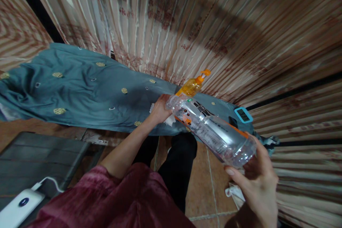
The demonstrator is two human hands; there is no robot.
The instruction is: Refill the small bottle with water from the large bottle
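A clear plastic bottle [213, 131] with a silver, black and orange label lies slantwise across the view, its base toward me and its neck pointing away to the left. My right hand [258, 174] grips the base end between thumb and fingers. At the neck end, my left hand [160, 109] is closed, its fingertips partly hidden by the bottle. Beneath that hand, white tissue [170, 119] shows on the patterned teal cloth [88, 89]. Just behind the bottle's neck stands an orange pump bottle [192, 86] with yellow liquid.
A blue-framed digital device [243, 115] rests at the right end of the cloth-covered surface. Pleated curtains [187, 17] hang close behind. A grey slatted seat or small table [32, 156] stands lower left, with a white power bank [20, 206] and cable. White litter [236, 195] lies on the tiled floor.
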